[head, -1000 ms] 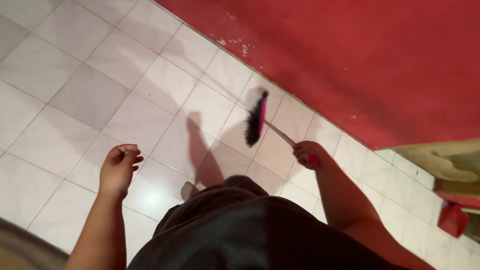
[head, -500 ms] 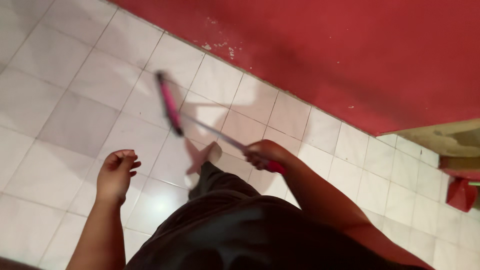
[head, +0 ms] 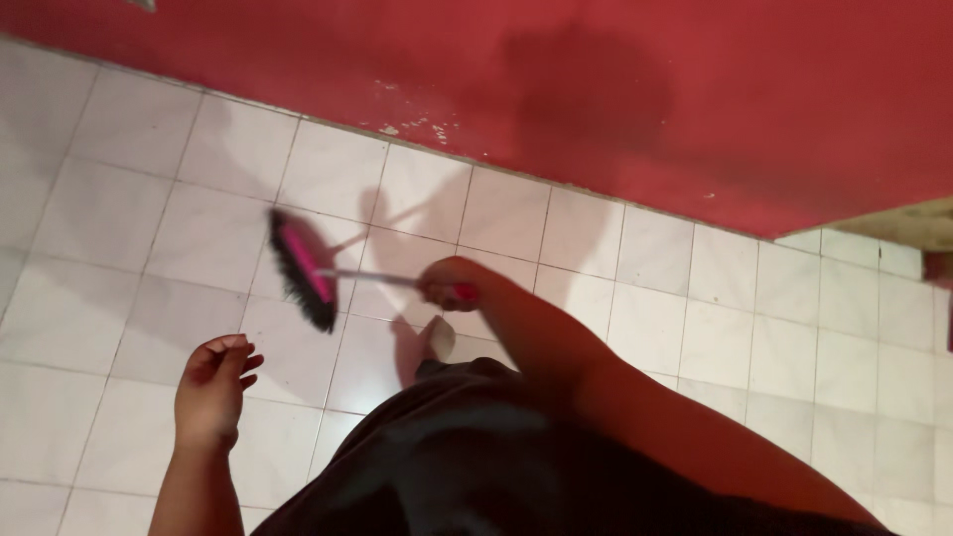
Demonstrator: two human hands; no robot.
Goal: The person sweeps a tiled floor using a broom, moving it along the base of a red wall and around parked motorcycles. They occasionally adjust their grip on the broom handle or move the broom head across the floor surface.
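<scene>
Right hand (head: 452, 283), fingers clenched on the broom (head: 303, 270); left hand (head: 210, 389) loosely curled, empty, above white tiled floor (head: 119, 298).

right hand (head: 452, 283) clenched, left hand (head: 210, 389) loose

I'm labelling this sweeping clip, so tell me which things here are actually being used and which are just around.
In use:
- broom, pink head with black bristles, on a thin handle
- right hand, gripping the handle
- white tiled floor under the bristles

Just there:
- left hand, held loose, holding nothing
- red wall, paint chipped near its base
</scene>
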